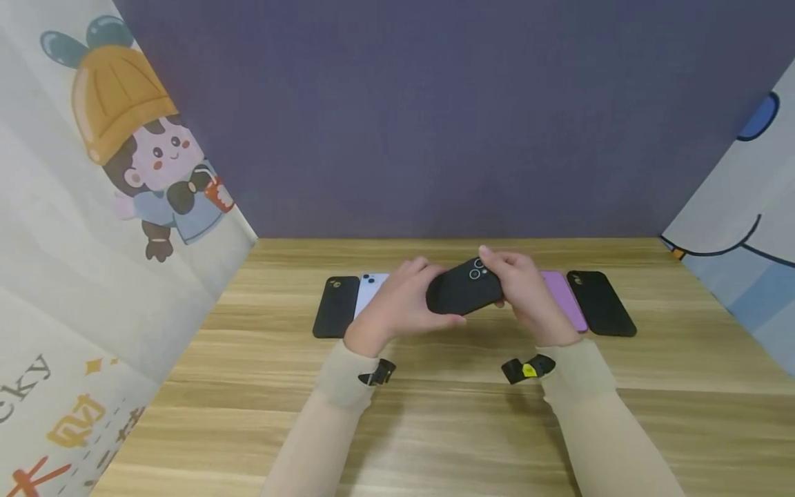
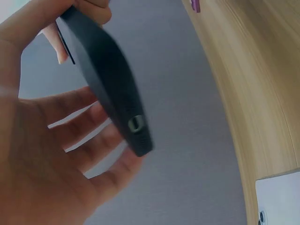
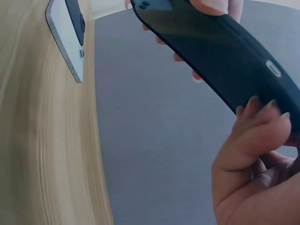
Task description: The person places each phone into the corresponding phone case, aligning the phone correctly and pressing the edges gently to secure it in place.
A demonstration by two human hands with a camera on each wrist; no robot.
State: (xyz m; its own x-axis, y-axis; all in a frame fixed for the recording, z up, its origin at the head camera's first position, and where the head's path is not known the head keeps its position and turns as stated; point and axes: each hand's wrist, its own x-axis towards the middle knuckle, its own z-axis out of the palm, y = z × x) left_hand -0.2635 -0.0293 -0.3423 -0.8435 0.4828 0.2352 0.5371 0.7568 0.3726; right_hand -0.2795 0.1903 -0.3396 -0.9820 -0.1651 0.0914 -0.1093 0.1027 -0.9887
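A phone in a black case is held up over the table between both hands, tilted, with its camera rings toward the head camera. My left hand grips its lower end, thumb on one long edge and fingers on the other. In the left wrist view the end of the phone shows a port opening. The right hand holds the camera end, its thumb beside the lenses. A dark, glossy face of the phone appears in the right wrist view, with curled right fingertips at its edge.
On the wooden table, a black case and a white phone lie left of the hands. To the right lie a purple case or phone and another black case. A dark panel stands behind.
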